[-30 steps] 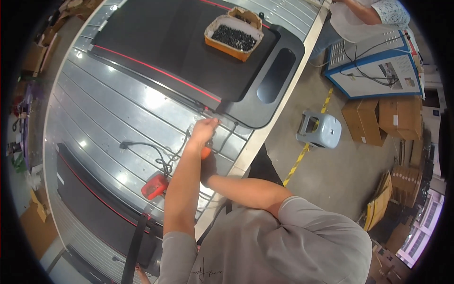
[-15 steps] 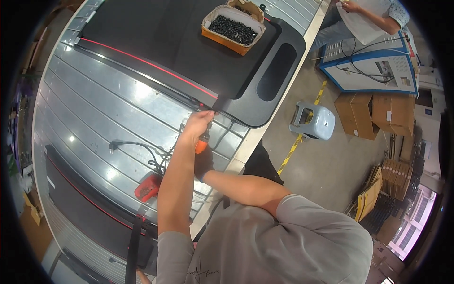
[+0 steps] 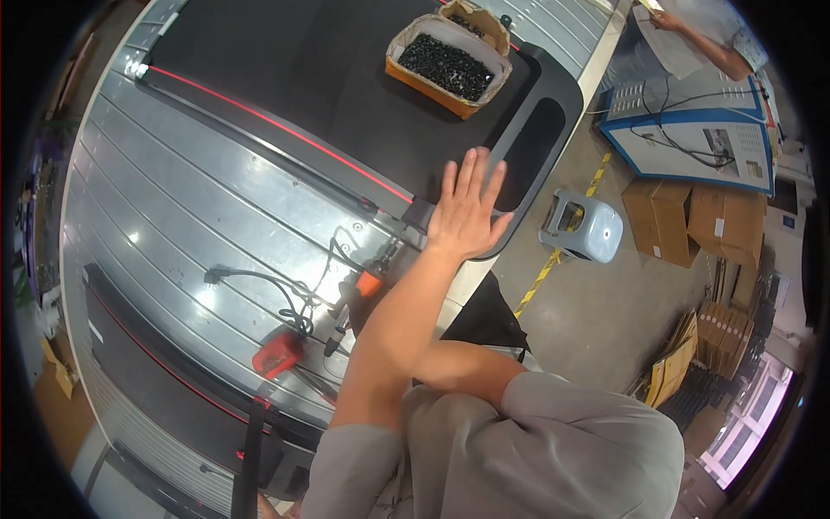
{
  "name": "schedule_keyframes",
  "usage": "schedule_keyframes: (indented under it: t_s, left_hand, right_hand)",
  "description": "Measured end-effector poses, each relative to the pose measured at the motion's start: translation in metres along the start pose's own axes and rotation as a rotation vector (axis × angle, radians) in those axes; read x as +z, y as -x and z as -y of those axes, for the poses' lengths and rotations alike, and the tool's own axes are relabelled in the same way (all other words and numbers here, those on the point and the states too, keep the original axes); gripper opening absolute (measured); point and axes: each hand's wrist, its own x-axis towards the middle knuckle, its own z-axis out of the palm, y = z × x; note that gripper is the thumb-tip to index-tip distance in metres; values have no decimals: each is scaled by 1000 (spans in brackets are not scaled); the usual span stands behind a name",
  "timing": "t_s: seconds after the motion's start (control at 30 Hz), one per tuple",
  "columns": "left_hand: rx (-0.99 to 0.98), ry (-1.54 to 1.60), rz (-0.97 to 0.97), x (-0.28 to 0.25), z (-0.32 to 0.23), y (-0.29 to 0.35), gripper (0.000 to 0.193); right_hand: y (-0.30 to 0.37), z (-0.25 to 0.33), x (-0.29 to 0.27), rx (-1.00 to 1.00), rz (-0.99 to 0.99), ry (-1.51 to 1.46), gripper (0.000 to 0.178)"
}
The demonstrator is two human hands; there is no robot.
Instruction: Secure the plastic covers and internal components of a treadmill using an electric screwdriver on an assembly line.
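Observation:
My left hand (image 3: 465, 210) is open, fingers spread, palm down over the corner of a black walking treadmill (image 3: 346, 95), at its dark plastic end cover (image 3: 536, 143). My left forearm crosses above my right one. Partly hidden under it, my right hand (image 3: 372, 305) is closed round a power screwdriver with an orange part (image 3: 368, 284); its narrow end (image 3: 333, 344) points down toward the metal bench. A black cord with a plug (image 3: 213, 276) lies coiled left of the tool. On the treadmill stands an open carton (image 3: 424, 86) of small black screws.
A red tool (image 3: 277, 353) rests on the slatted metal bench (image 3: 190, 208), beside a second treadmill (image 3: 156, 372). Right of the bench are a grey-blue stool (image 3: 588, 227), cardboard boxes (image 3: 661, 221) and a blue-white cabinet (image 3: 683, 130). Another person's hand (image 3: 666, 21) holds a pale sheet.
My left hand has left the treadmill's lower edge and moved up and right, opening flat over the end cover. The screwdriver in my right hand has dropped away and tilted down-left.

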Motion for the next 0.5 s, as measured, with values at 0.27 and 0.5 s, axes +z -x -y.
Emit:
schedule_keyframes:
  t_s: [0.27,0.5]
  left_hand:
    - [32,-8,184,19,11,5,78]
    - [33,198,96,4,11,-10,74]
  right_hand:
    - [-6,-80,-18,173,305,-207,58]
    - [-5,-147,-31,272,578,-385,66]
